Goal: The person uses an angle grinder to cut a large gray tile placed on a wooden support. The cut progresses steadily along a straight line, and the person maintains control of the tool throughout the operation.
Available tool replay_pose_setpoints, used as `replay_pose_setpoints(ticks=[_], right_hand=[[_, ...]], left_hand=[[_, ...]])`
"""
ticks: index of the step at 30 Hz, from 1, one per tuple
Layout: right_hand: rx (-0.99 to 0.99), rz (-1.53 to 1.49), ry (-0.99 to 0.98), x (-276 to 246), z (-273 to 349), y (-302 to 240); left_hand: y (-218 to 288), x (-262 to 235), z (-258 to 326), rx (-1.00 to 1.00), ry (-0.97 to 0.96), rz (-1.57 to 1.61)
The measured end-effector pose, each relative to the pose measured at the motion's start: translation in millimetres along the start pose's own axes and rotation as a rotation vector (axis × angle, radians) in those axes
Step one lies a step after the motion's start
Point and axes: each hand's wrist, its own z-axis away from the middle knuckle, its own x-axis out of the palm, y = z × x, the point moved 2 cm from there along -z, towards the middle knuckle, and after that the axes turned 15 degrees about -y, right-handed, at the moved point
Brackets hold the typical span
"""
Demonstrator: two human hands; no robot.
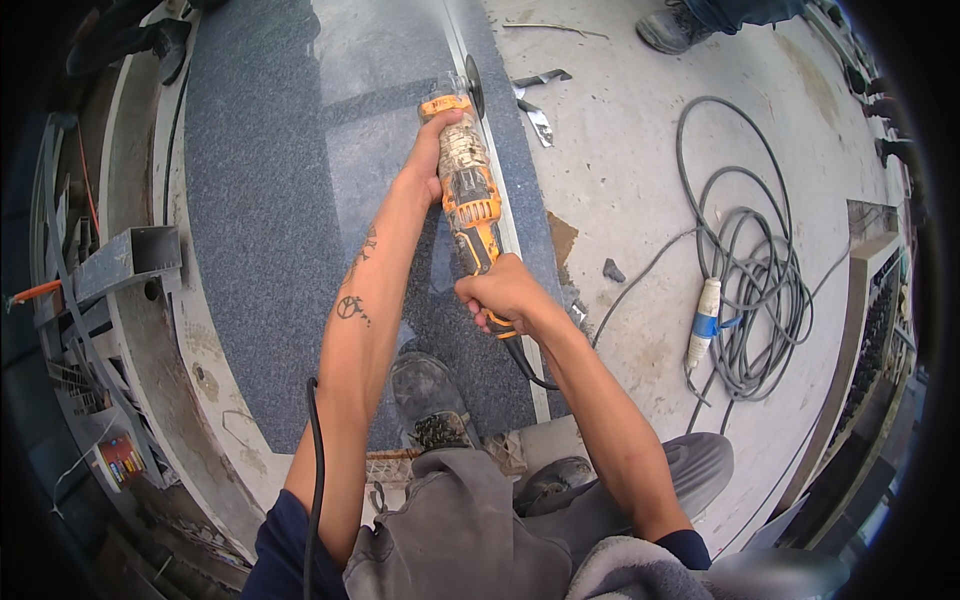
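Observation:
An orange and black angle grinder (478, 200), dusty and worn, lies lengthwise between my hands. My left hand (432, 152) is wrapped round its front part, just behind the orange head. Farther back, my right hand (507, 290) grips the rear handle, from which a black cord comes out. The grinder's dark disc (474, 88) stands on edge at a long pale metal strip (499, 178); whether it touches cannot be told. This strip runs along a blue-grey carpeted surface (255, 220). My dark shoe rests at the near end of that surface.
Right of the carpet, a coiled black cable (765, 290) with a white and blue connector (704, 322) lies on the concrete floor. Silvery scraps (535, 118) are near the disc. A square metal tube (130, 262) sits at left. Another person's shoe (672, 30) is at the top right.

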Motion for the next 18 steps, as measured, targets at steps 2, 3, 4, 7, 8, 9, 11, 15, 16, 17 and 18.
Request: replay_pose_setpoints(ticks=[2, 3, 4, 7, 8, 9, 11, 15, 16, 17, 18], right_hand=[[-0.006, 0.020, 0.002, 0, 0, 2], [-0.009, 0.023, 0.003, 2, 2, 5], [-0.016, 0.025, 0.003, 4, 5, 9], [-0.011, 0.020, 0.014, 11, 18, 29], [0.001, 0.026, 0.014, 13, 21, 33], [0.008, 0.023, 0.014, 14, 24, 37], [0.035, 0.035, 0.009, 13, 24, 38], [-0.005, 0.027, 0.004, 6, 12, 19], [-0.009, 0.012, -0.010, 3, 9, 14], [-0.024, -0.009, -0.024, 2, 7, 9], [-0.011, -0.014, -0.019, 1, 6, 7]], left_hand=[[1, 0, -2, 0.002, 0.004, -0.007], [-1, 2, 1, -0.001, 0.001, 0.005], [-4, 3, 5, -0.004, -0.002, 0.013], [-23, 9, 24, 0.012, 0.020, 0.015], [-28, 11, 29, 0.021, 0.026, 0.017], [-32, 12, 33, 0.020, 0.020, 0.019], [-33, 11, 32, 0.025, 0.038, 0.000], [-16, 4, 12, 0.031, -0.003, -0.009], [-12, 1, 7, 0.032, 0.003, -0.010], [-9, 0, 3, 0.034, 0.007, -0.011], [-6, -1, -1, 0.035, 0.011, -0.012]])
